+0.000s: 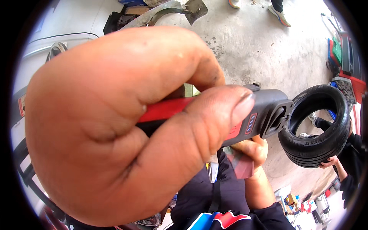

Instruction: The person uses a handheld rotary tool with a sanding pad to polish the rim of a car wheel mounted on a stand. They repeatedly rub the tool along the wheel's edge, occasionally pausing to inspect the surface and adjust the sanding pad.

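Note:
My left hand (111,126) fills much of the view, very close and partly blurred. Its fingers and thumb are wrapped round a red and dark grey handheld device (264,111). This has a small row of indicator bars and a black flap or catch at its right end; its left part is hidden in my grip. Below the device is my right hand (256,148), closed, with its fingers partly covered by the device. A dull reddish flat piece (244,165) shows beside it. What the right hand grips is hard to make out.
At the right, another person's hand (330,162) holds up a black tyre (341,119). Another person's shoe (280,16) stands on the concrete floor (264,53). A curved metal part (165,14) lies at the top, and mixed boxes (293,201) are at the lower right.

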{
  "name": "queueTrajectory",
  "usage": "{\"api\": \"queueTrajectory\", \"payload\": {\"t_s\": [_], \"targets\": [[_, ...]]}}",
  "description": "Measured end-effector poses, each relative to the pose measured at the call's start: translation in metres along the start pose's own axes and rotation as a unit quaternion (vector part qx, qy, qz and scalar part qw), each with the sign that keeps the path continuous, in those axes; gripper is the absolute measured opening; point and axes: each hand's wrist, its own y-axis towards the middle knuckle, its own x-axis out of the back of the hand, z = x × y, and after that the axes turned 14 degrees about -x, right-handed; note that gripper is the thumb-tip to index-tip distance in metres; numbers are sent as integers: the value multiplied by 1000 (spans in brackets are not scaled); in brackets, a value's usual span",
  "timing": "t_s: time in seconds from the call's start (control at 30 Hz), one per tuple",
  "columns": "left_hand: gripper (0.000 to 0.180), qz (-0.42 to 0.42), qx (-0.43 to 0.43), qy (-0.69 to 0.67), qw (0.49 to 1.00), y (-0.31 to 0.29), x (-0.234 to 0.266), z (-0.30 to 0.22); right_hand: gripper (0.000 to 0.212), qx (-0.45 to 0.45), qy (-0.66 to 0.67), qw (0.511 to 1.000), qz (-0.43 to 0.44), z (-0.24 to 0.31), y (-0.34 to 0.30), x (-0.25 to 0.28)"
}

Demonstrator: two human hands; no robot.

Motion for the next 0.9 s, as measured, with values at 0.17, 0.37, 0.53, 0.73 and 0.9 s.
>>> {"api": "queueTrajectory", "payload": {"t_s": [0.17, 0.37, 0.53, 0.73, 0.9], "targets": [[26, 56, -6, 112, 992, 4, 9, -2, 45, 118, -86, 964, -220, -26, 7, -4], [33, 91, -14, 82, 992, 10, 6, -3, 33, 141, -225, 945, -193, 8, -3, 36], [22, 202, 105, -4, 974, 18, 16, -30, 24, 322, -182, 919, -135, 22, -26, 66], [25, 222, 250, -59, 941, -65, -27, -74, 12, 364, -217, 899, -111, 52, -64, 71], [62, 8, 374, -426, 824, -131, -114, -53, 25, 350, -114, 928, -64, 42, -78, 79]]}}
